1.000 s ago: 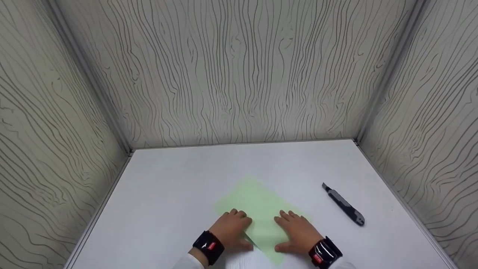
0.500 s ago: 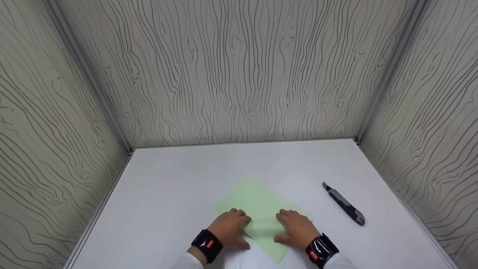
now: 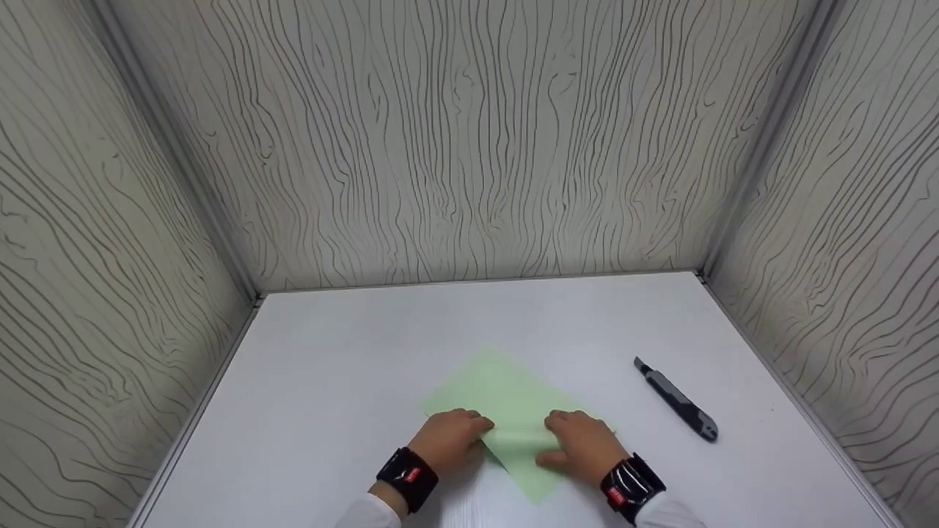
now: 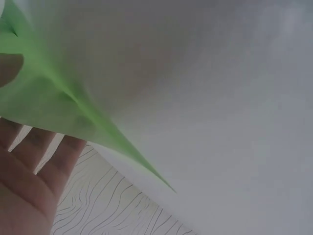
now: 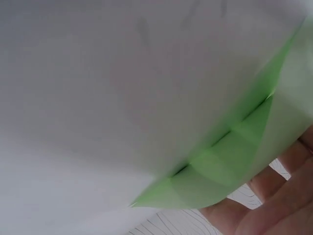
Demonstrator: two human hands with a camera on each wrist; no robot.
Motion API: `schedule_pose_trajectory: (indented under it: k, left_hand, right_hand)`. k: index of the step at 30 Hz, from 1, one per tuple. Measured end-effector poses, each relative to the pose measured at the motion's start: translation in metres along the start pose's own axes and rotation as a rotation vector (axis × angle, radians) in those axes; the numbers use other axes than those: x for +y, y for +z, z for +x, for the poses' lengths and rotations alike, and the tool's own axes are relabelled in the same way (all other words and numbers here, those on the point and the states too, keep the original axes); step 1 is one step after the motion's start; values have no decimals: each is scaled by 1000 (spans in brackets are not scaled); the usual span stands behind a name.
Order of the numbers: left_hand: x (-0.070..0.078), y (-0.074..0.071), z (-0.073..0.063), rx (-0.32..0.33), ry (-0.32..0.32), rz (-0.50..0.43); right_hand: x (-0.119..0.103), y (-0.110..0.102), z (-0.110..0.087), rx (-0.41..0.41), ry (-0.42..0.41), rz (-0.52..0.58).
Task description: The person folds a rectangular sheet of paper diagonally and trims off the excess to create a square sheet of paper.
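Note:
A light green sheet of paper [image 3: 506, 392] lies cornerwise on the white table, one corner toward me, with a raised pale band across its nearer part. My left hand [image 3: 449, 440] grips its left edge. In the left wrist view, the thumb [image 4: 10, 68] is on one face of the paper and the fingers [image 4: 36, 147] are behind the other. At the right edge, my right hand [image 3: 587, 444] pinches the paper with bent fingers, thumb toward the near corner. The right wrist view shows a bowed green flap [image 5: 215, 169] lifted over a dark crease, with fingers [image 5: 274, 196] behind it.
A black and grey utility knife [image 3: 676, 400] lies right of the paper, its blade end pointing away from me. Wood-grain patterned panels [image 3: 469, 147] enclose the white table [image 3: 330, 367] at the back and both sides. Black bands [image 3: 408, 478] circle both wrists.
The left thumb has gone from the table beside the sheet to under its edge. The right hand has drawn its fingers in. The near corner has shifted slightly away and left; the knife is still.

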State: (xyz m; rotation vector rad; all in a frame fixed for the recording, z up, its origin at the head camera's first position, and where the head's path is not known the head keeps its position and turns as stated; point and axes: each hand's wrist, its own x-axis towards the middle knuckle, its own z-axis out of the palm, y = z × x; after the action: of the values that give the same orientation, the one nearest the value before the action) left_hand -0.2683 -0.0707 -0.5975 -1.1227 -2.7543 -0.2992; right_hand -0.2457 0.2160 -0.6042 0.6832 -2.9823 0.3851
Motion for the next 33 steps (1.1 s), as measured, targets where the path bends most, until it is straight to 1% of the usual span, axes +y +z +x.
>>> schedule_pose_trajectory:
  k: [2,5,10,13,15,18,21,24,27,30,33]
  left_hand:
    - [1,2,2,21,8,3]
    - [2,4,3,17,4,-4]
    - [4,6,2,-1,-6,-8]
    - [3,7,2,9,-6,-19]
    - [2,8,2,18,-4,-24]
    - [1,10,1,31,-3,-24]
    - [1,12,2,43,2,-28]
    - [2,12,2,47,4,-41]
    - [3,11,2,43,-5,-46]
    - [4,9,2,31,-22,-48]
    - [5,8,3,19,-37,-55]
  right_hand:
    - [2,0,-1,1,-6,7]
    - [3,0,-1,-19,2,24]
    - [5,-1,-3,-63,49,97]
    - [9,-4,-5,-77,38,149]
    - [12,-7,-6,-89,16,207]
    - [19,-11,-12,-103,-23,329]
    - [28,-15,-18,-110,-38,418]
    - [33,-17,-25,-121,-36,439]
    - [34,-18,-29,-132,-1,448]
    - [33,-20,-30,-121,26,433]
    - [35,-21,-29,-94,13,383]
